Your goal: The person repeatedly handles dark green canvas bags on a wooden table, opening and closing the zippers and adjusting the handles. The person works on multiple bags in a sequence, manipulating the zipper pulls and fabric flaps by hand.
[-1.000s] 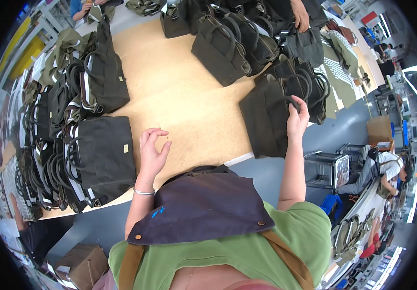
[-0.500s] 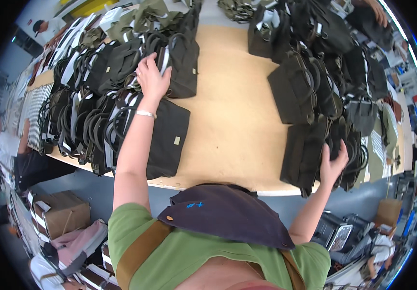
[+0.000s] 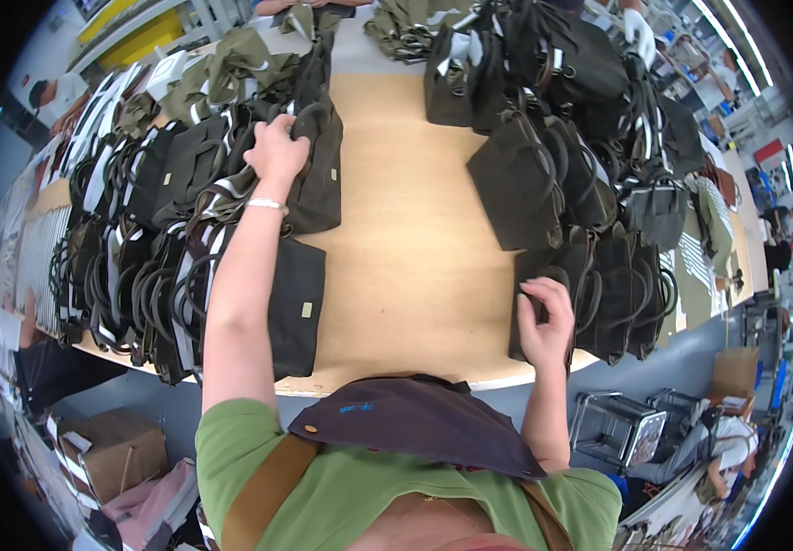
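Note:
Dark olive-green handbags with rounded handles stand in rows on both sides of a pale table [image 3: 396, 220]. My left hand [image 3: 279, 154] reaches to the far left rows, its fingers curled at the handles of a dark handbag [image 3: 320, 174] with a small pale label. Nearer me on that side stands another handbag [image 3: 297, 308] with a similar label. My right hand [image 3: 548, 321] is at the front right row, its fingers bent over the top of a dark handbag [image 3: 527, 285]; the hand partly covers that bag.
Crumpled olive fabric pieces [image 3: 245, 69] lie at the far left. A gloved hand of another person [image 3: 638, 35] shows at the far right bags. A cardboard box [image 3: 116, 450] stands on the floor at left, metal-framed stools [image 3: 612, 427] at right.
My left hand has gone from spread fingers over the handles to curled fingers. My right hand has moved left, from between the right-hand bags to the row's inner end. The view has shifted.

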The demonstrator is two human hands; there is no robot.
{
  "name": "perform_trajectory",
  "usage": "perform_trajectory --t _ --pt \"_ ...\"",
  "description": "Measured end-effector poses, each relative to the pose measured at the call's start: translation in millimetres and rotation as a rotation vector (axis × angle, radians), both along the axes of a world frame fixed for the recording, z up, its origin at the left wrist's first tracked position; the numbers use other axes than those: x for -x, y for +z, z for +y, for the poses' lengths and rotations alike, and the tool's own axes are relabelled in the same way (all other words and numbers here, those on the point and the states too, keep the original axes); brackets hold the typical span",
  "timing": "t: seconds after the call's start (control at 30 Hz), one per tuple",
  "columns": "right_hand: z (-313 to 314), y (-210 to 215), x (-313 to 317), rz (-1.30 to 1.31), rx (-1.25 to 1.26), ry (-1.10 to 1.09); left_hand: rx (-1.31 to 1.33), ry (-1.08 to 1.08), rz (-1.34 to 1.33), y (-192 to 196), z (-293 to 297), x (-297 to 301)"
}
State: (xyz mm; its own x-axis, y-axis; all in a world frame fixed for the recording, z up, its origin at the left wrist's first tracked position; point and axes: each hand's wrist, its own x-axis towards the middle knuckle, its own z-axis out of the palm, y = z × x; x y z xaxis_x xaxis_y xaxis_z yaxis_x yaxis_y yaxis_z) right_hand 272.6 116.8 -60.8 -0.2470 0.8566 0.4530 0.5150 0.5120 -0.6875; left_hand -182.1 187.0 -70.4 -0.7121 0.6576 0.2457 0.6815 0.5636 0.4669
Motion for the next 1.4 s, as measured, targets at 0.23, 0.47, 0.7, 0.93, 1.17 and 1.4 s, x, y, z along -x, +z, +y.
perform_trajectory --t 0.23,0.47,0.7,0.93,1.17,1.4 --pt "23.8 -2.9 74.1 0.024 0.265 0.308 -0.257 -0.471 -0.211 29.6 -50.5 -64.1" --pt "40.2 -85.3 164.3 0.405 0.644 0.289 -0.258 -0.894 -1.013 -13.9 -72.1 -121.8" --pt "8.6 -35.4 79.0 0.544 0.630 0.431 -0.892 -0.383 -0.680 -13.9 -54.1 -37.3" --pt "2.9 -53.1 20.5 0.445 0.680 0.294 -0.785 -0.323 -0.751 -2.3 -104.8 -46.9" --pt "-9.4 -50.4 3.6 0.482 0.735 0.274 -0.507 -0.654 -0.032 16.6 -175.4 -167.8" --pt "-27.0 -29.5 10.4 0.293 0.664 0.086 0.079 -1.220 -0.228 -20.6 -207.8 -212.5"
